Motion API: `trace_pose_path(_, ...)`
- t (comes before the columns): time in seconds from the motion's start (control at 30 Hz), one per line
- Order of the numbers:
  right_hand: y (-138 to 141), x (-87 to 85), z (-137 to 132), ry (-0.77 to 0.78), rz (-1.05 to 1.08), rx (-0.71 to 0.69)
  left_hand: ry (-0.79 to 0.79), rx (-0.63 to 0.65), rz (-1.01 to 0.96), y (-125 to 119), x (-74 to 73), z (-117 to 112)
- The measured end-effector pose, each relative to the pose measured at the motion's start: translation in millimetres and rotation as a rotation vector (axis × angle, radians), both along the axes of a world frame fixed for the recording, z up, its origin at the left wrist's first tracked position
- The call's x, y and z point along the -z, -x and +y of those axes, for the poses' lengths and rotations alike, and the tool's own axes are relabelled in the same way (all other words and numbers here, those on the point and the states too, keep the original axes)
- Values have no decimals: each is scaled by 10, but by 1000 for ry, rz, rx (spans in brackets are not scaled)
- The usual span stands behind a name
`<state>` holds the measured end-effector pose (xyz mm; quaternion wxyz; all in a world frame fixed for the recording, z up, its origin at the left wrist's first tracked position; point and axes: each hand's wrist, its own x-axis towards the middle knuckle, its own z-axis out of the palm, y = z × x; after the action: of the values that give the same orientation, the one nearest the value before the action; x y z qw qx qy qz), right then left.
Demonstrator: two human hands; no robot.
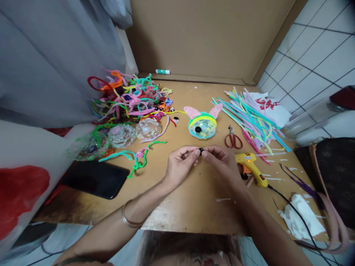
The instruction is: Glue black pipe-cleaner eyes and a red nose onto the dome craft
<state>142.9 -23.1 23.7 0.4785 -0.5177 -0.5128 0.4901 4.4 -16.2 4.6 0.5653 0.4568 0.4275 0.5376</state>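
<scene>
A small black piece (201, 150) is pinched between my left hand (183, 159) and my right hand (220, 160), above the middle of the table. Fingertips of both hands meet on it, so much of it is covered. Just beyond them sits a clear round ball (203, 131) banded with green and yellow pipe cleaner, with two pink pipe-cleaner ears (191, 112) on top and one black round spot (198, 129) on its front. Red-handled scissors (233, 140) lie beyond my right hand. A yellow glue gun (251, 166) rests beside that hand, its small orange light lit.
Tangled pipe cleaners (133, 96) are heaped at the back left, near clear balls (122, 135). A black phone (95, 179) lies front left. Straight pipe cleaners (249, 118) spread at the back right. The gun's cord (296, 210) runs past crumpled tissue (301, 218) and a brown bag (332, 177).
</scene>
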Motion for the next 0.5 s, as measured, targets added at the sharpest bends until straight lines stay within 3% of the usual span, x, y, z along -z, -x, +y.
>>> trace_pose_path(0.1,32,-23,-17,-5,50,2,21,-20,-66,-21,-8,-10)
trace_pose_path(0.27,33,-61,-31,6,28,38,57,52,-99,-36,-3,-25)
trace_pose_path(0.5,-36,2,-4,-32,-138,24,19,72,8,3,-3,-10)
